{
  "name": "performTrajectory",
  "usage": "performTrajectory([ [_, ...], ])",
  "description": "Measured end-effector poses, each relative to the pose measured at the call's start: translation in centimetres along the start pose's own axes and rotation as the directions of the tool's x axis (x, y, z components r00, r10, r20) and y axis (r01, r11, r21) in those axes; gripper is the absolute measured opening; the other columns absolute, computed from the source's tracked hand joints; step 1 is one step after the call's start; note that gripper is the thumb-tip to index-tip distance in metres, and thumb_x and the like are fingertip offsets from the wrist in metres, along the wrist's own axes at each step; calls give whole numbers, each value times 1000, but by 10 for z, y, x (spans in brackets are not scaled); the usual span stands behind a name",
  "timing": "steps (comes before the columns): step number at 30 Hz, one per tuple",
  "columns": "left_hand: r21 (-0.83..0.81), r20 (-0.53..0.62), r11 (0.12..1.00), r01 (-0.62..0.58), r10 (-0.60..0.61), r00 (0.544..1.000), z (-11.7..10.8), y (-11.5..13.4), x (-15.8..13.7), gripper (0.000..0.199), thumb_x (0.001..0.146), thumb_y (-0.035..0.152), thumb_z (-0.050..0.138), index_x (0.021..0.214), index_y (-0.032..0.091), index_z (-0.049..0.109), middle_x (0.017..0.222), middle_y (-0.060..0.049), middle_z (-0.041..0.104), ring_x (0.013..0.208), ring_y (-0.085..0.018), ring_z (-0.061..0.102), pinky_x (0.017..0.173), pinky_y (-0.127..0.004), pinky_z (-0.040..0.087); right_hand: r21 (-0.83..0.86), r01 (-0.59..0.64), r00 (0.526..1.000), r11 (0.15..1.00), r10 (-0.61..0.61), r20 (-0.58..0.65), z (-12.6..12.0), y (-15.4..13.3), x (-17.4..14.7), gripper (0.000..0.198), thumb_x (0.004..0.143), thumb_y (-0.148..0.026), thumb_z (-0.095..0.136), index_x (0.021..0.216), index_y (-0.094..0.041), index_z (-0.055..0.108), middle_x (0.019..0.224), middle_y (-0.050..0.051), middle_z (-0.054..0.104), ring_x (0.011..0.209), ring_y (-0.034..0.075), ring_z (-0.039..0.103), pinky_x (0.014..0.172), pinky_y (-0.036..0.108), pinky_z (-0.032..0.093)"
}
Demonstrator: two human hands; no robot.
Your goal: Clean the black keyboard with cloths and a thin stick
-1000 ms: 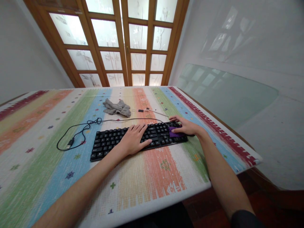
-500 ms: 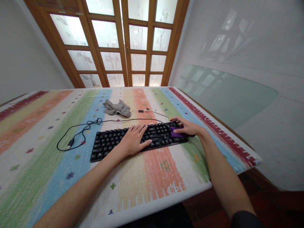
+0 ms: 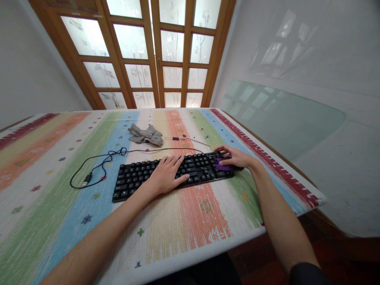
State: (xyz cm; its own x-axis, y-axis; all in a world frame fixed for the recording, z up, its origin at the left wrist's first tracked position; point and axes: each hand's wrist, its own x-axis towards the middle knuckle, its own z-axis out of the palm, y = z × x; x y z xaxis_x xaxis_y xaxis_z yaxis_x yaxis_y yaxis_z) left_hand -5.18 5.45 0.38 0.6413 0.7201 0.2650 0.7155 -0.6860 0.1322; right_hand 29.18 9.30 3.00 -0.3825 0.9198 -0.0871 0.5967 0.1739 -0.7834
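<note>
A black keyboard (image 3: 135,178) lies at a slant across the striped tablecloth. My left hand (image 3: 166,174) rests flat on its middle keys, fingers stretched out and thumb apart, holding nothing. At the keyboard's right end, my right hand (image 3: 236,156) is bent over a purple soft-looking piece (image 3: 224,166), thumb on top of it. That piece lies against the number keys; whether it is cloth or gel I cannot tell. Something black shows beside it under the right hand, mostly hidden.
The keyboard's cable (image 3: 103,156) loops to the left and ends in a USB plug (image 3: 86,180). Behind the keyboard lie a crumpled grey cloth (image 3: 145,135) and a thin pale stick (image 3: 198,141) near a small dark piece (image 3: 175,138). A wall stands close on the right.
My right hand has shifted slightly right and up, and the purple piece under it has moved and changed shape a little. My left hand stays in place on the keyboard.
</note>
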Motion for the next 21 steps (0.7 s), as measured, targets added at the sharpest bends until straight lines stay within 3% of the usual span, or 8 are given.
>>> performTrajectory([
  [5, -3, 3, 1000, 1, -1, 1000, -2, 1, 0, 72, 98, 64, 35, 150, 15, 37, 153, -17, 45, 138, -33, 44, 115, -50, 30, 21, 23, 999, 1000, -24, 42, -3, 3, -1, 57, 68, -42, 78, 118, -22, 59, 117, 8, 65, 103, 25, 63, 92, 42, 52],
  [15, 10, -10, 1000, -8, 8, 1000, 0, 0, -1, 70, 98, 65, 33, 150, 17, 37, 152, -16, 46, 137, -32, 45, 115, -49, 31, 35, 32, 996, 999, -35, 84, -8, 2, -3, 54, 69, -34, 73, 119, -24, 58, 114, 6, 68, 106, 26, 63, 92, 40, 52],
  [21, 37, 27, 999, -1, 0, 1000, 0, 1, 0, 73, 99, 64, 33, 148, 10, 38, 154, -19, 44, 139, -33, 42, 116, -50, 30, 85, 4, 997, 996, -10, 73, -8, 7, -2, 53, 66, -27, 70, 118, -23, 56, 115, 7, 67, 109, 26, 62, 92, 39, 52],
])
